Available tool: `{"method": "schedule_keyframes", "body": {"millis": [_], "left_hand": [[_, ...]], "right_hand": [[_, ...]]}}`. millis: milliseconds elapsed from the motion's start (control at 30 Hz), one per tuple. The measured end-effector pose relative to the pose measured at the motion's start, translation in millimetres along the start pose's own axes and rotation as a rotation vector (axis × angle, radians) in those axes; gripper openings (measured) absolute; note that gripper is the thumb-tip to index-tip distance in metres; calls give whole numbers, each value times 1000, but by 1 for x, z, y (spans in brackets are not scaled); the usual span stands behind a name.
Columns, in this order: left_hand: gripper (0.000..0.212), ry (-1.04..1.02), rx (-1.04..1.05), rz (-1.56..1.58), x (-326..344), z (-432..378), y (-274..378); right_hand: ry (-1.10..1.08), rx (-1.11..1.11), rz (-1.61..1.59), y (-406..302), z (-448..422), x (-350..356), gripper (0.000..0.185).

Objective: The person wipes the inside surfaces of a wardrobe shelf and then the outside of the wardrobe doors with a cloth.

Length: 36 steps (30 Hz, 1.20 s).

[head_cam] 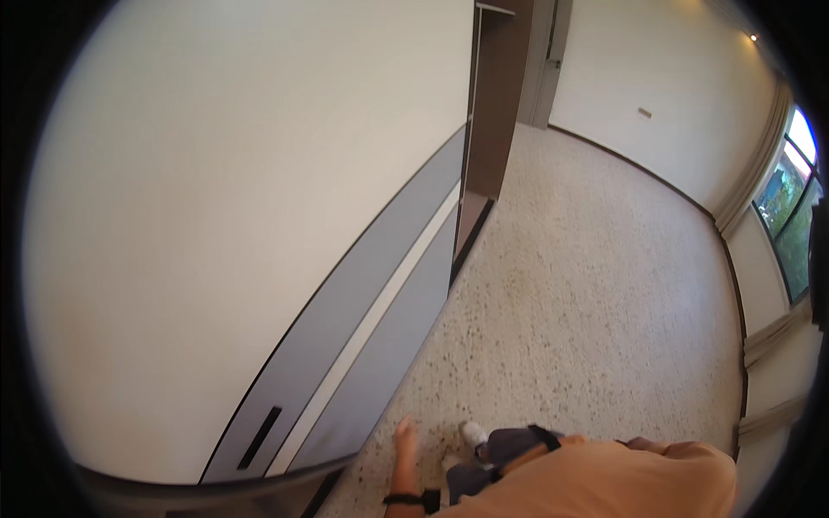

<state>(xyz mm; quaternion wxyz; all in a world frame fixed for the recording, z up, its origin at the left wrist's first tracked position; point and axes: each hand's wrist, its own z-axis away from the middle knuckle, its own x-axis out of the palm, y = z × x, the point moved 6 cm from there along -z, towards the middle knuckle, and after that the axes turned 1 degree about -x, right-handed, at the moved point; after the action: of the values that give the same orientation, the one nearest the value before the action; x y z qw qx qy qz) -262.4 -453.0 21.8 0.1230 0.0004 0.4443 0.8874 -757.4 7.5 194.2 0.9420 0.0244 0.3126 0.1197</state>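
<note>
My left hand (406, 430) hangs low over the speckled floor (550, 291), beside my feet. It is blurred, and nothing shows in it; how its fingers are set cannot be made out. A black band (412, 500) circles that wrist. My right hand is out of view. Closest to the left hand is the large cabinet panel (259, 226), cream over most of its face. Its grey section (375, 298) carries a pale stripe (369, 317) and a short black bar (259, 438), perhaps a handle. A gap separates the hand from the panel.
Past the panel's edge is a brown open compartment (495, 110) with a dark base. A grey door (545, 65) stands beyond it. A cream wall (660, 71), beige curtains (754, 162) and a dark-framed window (787, 207) line the far and right sides.
</note>
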Motion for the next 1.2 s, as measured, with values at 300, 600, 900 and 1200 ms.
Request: {"method": "schedule_keyframes", "body": {"millis": [300, 600, 900, 1200], "left_hand": [[35, -433, 385, -183, 81, 194, 199], [30, -14, 241, -129, 118, 135, 206], [42, -475, 135, -342, 427, 77, 339], [65, -968, 151, -43, 570, 59, 443]], "right_hand": [[-14, -394, -134, -122, 34, -72, 44], [-446, -1155, -337, -265, -63, -138, 33], [-709, -1412, -577, -323, -57, -316, 37], [-809, -1259, -1223, -392, -29, -474, 22]]}}
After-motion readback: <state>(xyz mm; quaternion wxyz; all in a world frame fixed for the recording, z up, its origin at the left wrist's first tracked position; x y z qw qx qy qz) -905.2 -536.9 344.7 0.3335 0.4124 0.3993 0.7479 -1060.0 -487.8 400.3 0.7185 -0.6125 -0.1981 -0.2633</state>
